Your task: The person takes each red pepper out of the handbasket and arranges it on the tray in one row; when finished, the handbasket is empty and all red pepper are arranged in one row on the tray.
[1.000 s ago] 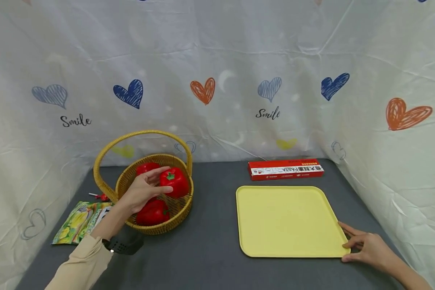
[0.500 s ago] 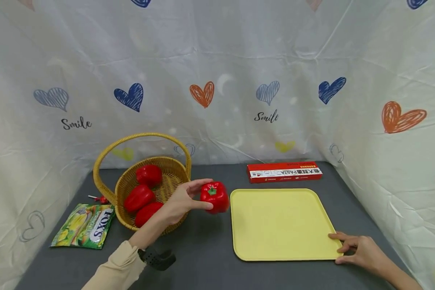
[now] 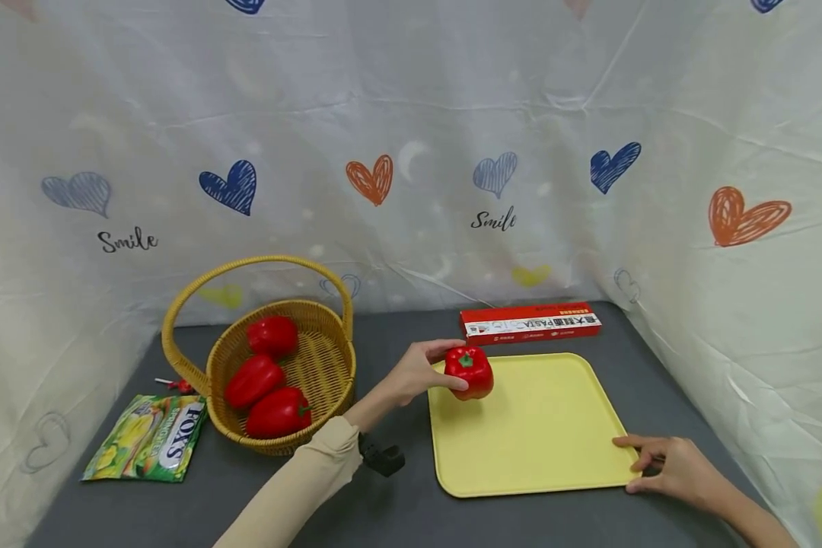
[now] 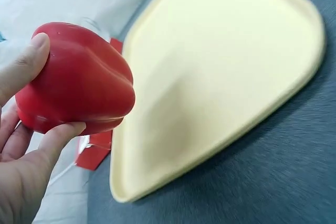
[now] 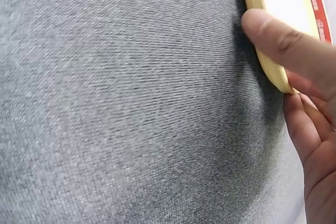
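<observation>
One pepper (image 3: 471, 373), mid-frame, left hand (image 3: 414, 374) pinching it.
Probably light, firm, slick; hold its sides. Right hand (image 3: 681, 468) pinches tray (image 3: 534, 434), lower right.

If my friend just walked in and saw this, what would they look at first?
Probably the shiny red pepper, in the left hand over the far left corner of the yellow tray. Next might be the basket left of the tray, with three more red peppers inside.
</observation>
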The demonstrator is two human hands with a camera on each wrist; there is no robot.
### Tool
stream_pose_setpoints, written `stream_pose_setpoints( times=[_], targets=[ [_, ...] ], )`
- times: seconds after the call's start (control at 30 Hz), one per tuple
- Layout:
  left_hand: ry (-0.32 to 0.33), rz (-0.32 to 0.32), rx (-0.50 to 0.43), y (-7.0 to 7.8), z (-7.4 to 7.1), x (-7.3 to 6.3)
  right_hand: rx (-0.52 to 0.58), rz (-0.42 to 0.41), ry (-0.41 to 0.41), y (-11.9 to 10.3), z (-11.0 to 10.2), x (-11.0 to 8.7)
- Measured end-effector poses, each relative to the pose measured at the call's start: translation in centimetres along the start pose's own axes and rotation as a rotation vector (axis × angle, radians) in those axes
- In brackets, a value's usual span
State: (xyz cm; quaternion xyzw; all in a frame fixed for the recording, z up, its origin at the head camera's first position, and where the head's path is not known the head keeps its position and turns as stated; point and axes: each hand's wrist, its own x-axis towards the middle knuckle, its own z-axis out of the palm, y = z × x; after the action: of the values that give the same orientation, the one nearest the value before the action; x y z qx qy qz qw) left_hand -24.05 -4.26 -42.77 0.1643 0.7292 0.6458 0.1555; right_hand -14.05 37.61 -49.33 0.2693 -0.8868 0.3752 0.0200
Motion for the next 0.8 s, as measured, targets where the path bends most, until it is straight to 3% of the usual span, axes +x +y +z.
stream_pose_setpoints(
  times=[0.23, 0.47, 0.8],
  targets=[
    [-0.002, -0.003, 0.063, -1.3, 3.4, 4.4, 0.08, -0.058, 0.006, 0.2, 0.5, -0.7],
    [-0.004, 0.047, 0.091, -1.7, 6.9, 8.2, 0.083, -0.031, 0.008, 0.2, 0.4, -0.7],
    [0.017, 0.051, 0.086, -1.1, 10.3, 11.1, 0.057, 0.046, -0.035, 0.0, 0.1, -0.4]
  ],
)
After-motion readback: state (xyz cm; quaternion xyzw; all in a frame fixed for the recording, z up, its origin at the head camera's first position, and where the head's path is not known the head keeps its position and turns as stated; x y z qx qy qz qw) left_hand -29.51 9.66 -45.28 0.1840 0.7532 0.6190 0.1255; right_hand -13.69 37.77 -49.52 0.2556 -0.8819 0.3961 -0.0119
